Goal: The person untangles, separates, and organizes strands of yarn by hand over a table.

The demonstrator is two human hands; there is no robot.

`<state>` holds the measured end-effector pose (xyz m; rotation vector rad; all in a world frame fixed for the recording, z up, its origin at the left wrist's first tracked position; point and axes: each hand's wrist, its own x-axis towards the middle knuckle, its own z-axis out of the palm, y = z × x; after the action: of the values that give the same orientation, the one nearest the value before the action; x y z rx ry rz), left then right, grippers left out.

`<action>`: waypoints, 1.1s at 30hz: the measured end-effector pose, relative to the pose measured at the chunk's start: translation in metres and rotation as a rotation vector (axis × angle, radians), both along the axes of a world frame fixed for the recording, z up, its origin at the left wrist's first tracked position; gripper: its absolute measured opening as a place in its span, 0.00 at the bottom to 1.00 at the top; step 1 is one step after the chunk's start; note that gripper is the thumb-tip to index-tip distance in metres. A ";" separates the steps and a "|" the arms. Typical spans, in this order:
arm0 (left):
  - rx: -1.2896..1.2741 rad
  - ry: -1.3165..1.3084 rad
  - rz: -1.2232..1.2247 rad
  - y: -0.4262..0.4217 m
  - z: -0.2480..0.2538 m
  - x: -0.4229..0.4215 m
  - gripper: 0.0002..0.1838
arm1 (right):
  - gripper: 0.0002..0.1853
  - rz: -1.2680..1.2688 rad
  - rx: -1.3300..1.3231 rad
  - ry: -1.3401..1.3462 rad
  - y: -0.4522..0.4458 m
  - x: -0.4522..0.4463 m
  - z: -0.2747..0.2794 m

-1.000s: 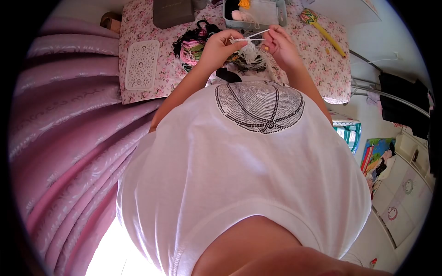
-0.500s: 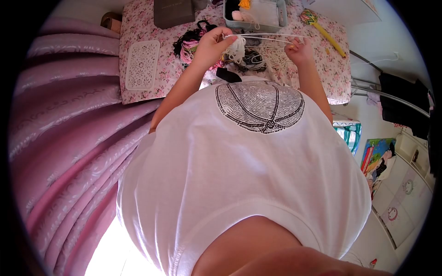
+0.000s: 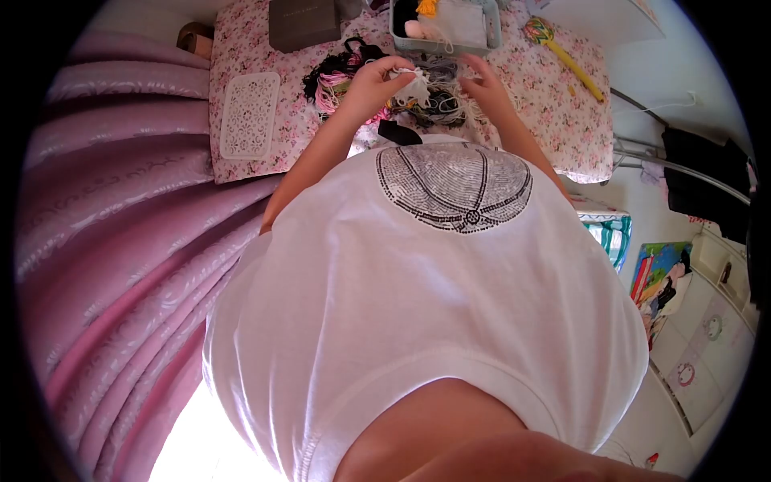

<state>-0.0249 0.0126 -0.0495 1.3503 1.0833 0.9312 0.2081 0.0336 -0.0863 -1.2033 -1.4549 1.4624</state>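
Observation:
My left hand [image 3: 376,84] pinches a small bunch of white yarn [image 3: 413,85], whose loose strands hang below the fingers. To the right of it, my right hand [image 3: 487,87] is raised above the table with its fingers apart, and I see nothing held in it. Under both hands lies a heap of tangled yarn, with black and pink strands [image 3: 331,83] on the left and dark strands [image 3: 443,106] in the middle. Part of the pale yarn on the right is hidden behind my right hand.
On the floral tablecloth [image 3: 554,136] are a white lace-patterned tray [image 3: 250,116], a dark grey box [image 3: 303,24] and a grey-green basket [image 3: 444,44] of yarn. A yellow stick [image 3: 577,69] with a colourful round end lies at right. Pink curtains [image 3: 120,201] hang at left.
The white strand stretched between my hands is no longer drawn out. My right hand has moved left toward my left hand, and its fingers have spread. My left hand keeps the white yarn.

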 end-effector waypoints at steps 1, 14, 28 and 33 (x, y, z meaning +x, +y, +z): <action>-0.020 0.070 -0.016 -0.002 0.006 0.001 0.08 | 0.24 0.071 0.034 0.033 -0.004 -0.015 0.015; -0.008 0.212 -0.065 0.001 -0.004 -0.007 0.09 | 0.10 0.176 0.127 -0.257 0.002 -0.017 0.027; -0.011 0.154 -0.180 0.009 -0.021 -0.015 0.11 | 0.09 -0.246 -0.042 -0.169 0.027 0.046 -0.013; 0.011 0.176 -0.109 0.004 -0.008 -0.001 0.11 | 0.10 -0.123 0.320 -0.444 0.024 0.022 -0.027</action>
<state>-0.0257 0.0168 -0.0572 1.5075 1.1260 0.7502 0.2297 0.0576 -0.1138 -1.4367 -1.7884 0.8664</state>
